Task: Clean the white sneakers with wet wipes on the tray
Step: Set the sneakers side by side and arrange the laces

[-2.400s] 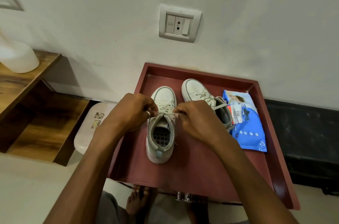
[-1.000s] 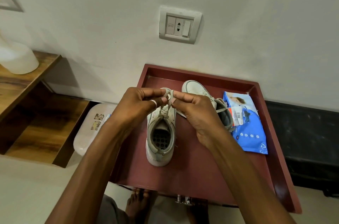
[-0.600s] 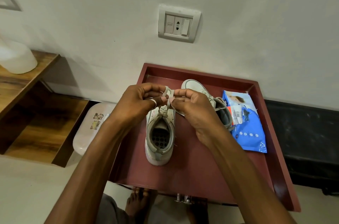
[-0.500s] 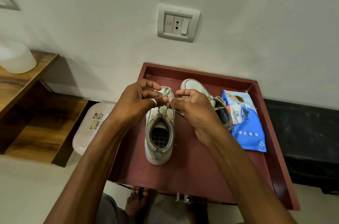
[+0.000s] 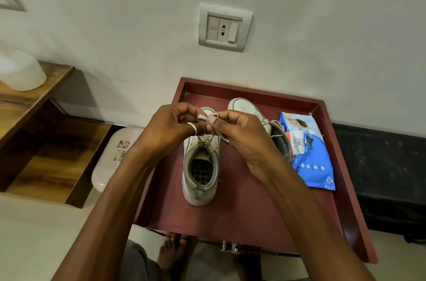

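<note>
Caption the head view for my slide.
Left hand and right hand pinch the laces of a sneaker on a red tray near wipes.

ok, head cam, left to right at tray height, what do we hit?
White container on the shelf → white rounded item with stickers → left hand, pinching the lace → near sneaker → right hand, also pinching it → wet wipes pack. Second sneaker skipped: it overlaps the right hand.

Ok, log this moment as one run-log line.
phase: handling lace | left hand: pinches lace | right hand: pinches lace | near sneaker: upright on tray | second sneaker: right of it | wipes pack: lying on tray, untouched
</note>
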A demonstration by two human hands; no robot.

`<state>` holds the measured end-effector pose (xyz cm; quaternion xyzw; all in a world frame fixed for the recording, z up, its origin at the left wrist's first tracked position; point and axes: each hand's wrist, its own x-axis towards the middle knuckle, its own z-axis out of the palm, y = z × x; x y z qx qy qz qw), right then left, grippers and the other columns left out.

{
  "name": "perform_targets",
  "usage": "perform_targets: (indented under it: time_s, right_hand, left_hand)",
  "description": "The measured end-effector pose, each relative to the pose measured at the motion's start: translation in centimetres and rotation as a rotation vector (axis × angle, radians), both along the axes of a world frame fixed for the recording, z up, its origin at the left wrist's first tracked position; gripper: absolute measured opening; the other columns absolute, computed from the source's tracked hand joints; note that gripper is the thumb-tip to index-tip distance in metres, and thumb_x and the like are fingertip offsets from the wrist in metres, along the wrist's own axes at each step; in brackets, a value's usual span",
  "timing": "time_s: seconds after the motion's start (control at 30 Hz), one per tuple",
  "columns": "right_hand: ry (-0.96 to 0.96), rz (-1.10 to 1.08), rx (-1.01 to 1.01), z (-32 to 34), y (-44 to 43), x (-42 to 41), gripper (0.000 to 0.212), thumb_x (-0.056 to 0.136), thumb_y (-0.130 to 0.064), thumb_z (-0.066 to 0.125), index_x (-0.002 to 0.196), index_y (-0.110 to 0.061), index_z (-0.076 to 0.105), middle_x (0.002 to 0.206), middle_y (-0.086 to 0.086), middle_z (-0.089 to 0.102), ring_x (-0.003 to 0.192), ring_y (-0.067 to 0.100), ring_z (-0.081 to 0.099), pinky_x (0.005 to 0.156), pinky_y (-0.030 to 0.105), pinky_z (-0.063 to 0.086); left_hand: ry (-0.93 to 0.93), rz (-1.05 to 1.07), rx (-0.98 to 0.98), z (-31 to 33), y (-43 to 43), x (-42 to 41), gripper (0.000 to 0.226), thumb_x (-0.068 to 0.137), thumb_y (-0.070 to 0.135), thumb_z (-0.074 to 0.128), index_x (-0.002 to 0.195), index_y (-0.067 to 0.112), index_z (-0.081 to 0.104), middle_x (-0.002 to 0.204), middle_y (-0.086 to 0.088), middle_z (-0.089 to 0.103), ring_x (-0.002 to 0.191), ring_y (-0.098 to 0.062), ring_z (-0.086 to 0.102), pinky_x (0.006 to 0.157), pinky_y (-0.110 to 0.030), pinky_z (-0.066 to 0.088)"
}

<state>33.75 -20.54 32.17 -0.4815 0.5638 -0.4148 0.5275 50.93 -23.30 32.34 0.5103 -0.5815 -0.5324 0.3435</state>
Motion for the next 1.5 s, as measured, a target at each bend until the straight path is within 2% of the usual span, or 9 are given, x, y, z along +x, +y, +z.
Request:
perform_targets:
  time_s: [0.2, 0.33, 0.5, 0.67, 0.83, 1.03, 1.17, 1.27, 1.5]
  right_hand:
    - [0.130, -0.081, -0.083, -0.3, -0.5, 0.3, 0.009, 0.094, -0.025, 0.064, 0.092, -0.020, 0.071, 0.082, 0.001, 0.077, 0.084, 0.017, 0.074, 0.093, 0.046, 0.055]
    - [0.197, -0.084, -0.075, -0.8, -0.6, 0.4, 0.014, 0.093, -0.032, 0.064, 0.089, -0.021, 0.071, 0.077, 0.003, 0.076, 0.081, 0.028, 0.073, 0.088, 0.053, 0.055]
    - [0.146, -0.095, -0.033, -1.1, -0.8, 0.7, 0.005, 0.090, -0.016, 0.065, 0.095, -0.016, 0.065, 0.073, 0.008, 0.075, 0.068, 0.020, 0.073, 0.089, 0.049, 0.056]
    - [0.212, -0.042, -0.048, -0.6, -0.7, 0.6, 0.011, 0.089, -0.018, 0.064, 0.083, -0.018, 0.073, 0.069, 0.002, 0.074, 0.072, 0.030, 0.069, 0.081, 0.045, 0.056]
    - [0.338, 0.092, -0.091, -0.3, -0.5, 0.4, 0.009, 0.084, -0.024, 0.070, 0.086, -0.020, 0.077, 0.080, 0.006, 0.073, 0.077, 0.023, 0.068, 0.078, 0.042, 0.055]
    - [0.560, 0.135, -0.146, -0.9, -0.7, 0.3, 0.012, 0.084, -0.024, 0.066, 0.089, -0.025, 0.076, 0.071, -0.004, 0.070, 0.065, 0.012, 0.063, 0.062, 0.032, 0.050]
    - [0.498, 0.108, -0.093, -0.8, -0.9, 0.3, 0.018, 0.081, -0.027, 0.066, 0.067, -0.016, 0.068, 0.057, -0.007, 0.057, 0.056, 0.008, 0.050, 0.058, 0.035, 0.043]
    - [0.487, 0.186, -0.084, -0.9, -0.9, 0.5, 0.013, 0.078, -0.027, 0.067, 0.070, -0.017, 0.067, 0.068, -0.003, 0.061, 0.059, 0.009, 0.054, 0.057, 0.033, 0.045]
    - [0.720, 0.235, -0.188, -1.6, -1.1, 0.4, 0.025, 0.075, -0.039, 0.077, 0.064, -0.029, 0.058, 0.078, -0.006, 0.055, 0.066, 0.006, 0.050, 0.058, 0.023, 0.035]
  left_hand:
    - [-0.019, -0.060, -0.038, 0.3, 0.0, 0.2, 0.027, 0.074, 0.004, 0.082, 0.097, -0.003, 0.069, 0.087, -0.014, 0.077, 0.084, -0.022, 0.076, 0.077, -0.023, 0.060]
    - [-0.096, -0.115, -0.104, 0.3, 0.1, 0.3, 0.020, 0.077, 0.010, 0.082, 0.094, 0.009, 0.072, 0.083, -0.006, 0.079, 0.085, -0.020, 0.077, 0.091, -0.037, 0.058]
    - [-0.141, -0.127, -0.159, 0.2, 0.2, 0.4, 0.019, 0.077, 0.019, 0.083, 0.093, 0.018, 0.073, 0.081, -0.002, 0.079, 0.085, -0.017, 0.077, 0.095, -0.047, 0.056]
    - [-0.110, -0.086, -0.168, -0.3, -0.2, 0.5, 0.014, 0.079, 0.024, 0.083, 0.090, 0.019, 0.075, 0.083, -0.011, 0.077, 0.086, -0.042, 0.072, 0.089, -0.058, 0.056]
    - [-0.120, 0.021, -0.181, -0.5, -0.3, 0.1, 0.012, 0.082, 0.019, 0.081, 0.091, 0.013, 0.076, 0.082, 0.000, 0.077, 0.078, -0.015, 0.075, 0.082, -0.036, 0.061]
    - [-0.232, 0.037, -0.232, -0.6, -0.2, -0.6, 0.009, 0.084, 0.025, 0.079, 0.092, 0.020, 0.076, 0.083, 0.005, 0.076, 0.077, -0.011, 0.073, 0.082, -0.038, 0.059]
    - [-0.239, 0.044, -0.213, -0.5, -0.2, -0.8, 0.007, 0.086, 0.026, 0.077, 0.091, 0.021, 0.075, 0.081, 0.003, 0.077, 0.080, -0.018, 0.073, 0.082, -0.043, 0.058]
    - [-0.265, 0.068, -0.192, -0.8, -0.4, -0.8, 0.009, 0.086, 0.030, 0.078, 0.088, 0.023, 0.074, 0.077, 0.002, 0.077, 0.079, -0.021, 0.074, 0.082, -0.048, 0.058]
    - [-0.207, 0.108, -0.055, -1.1, -0.5, -0.7, 0.017, 0.083, 0.036, 0.079, 0.085, 0.019, 0.076, 0.076, 0.000, 0.077, 0.084, -0.031, 0.074, 0.086, -0.054, 0.057]
